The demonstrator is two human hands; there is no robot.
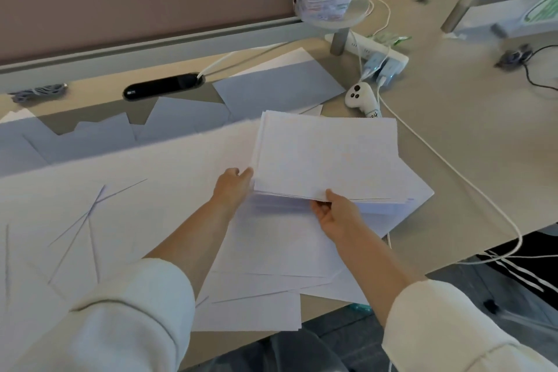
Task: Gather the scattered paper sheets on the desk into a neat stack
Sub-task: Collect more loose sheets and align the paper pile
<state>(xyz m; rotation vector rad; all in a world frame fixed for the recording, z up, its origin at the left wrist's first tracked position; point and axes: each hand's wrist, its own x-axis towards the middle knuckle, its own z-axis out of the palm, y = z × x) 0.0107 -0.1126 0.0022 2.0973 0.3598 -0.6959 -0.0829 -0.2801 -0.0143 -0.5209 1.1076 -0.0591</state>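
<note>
A stack of white paper sheets is lifted slightly above the desk, near the middle right. My right hand pinches its near edge, thumb on top and fingers underneath. My left hand touches the stack's left edge with its fingertips. Loose sheets lie scattered and overlapping across the left and front of the desk. More loose sheets rest at the back in shadow, and a further pile sits under my forearms.
A white controller and a power strip with plugs and white cables lie right of the stack. A black cable port sits at the back by the partition. A small round shelf holds containers.
</note>
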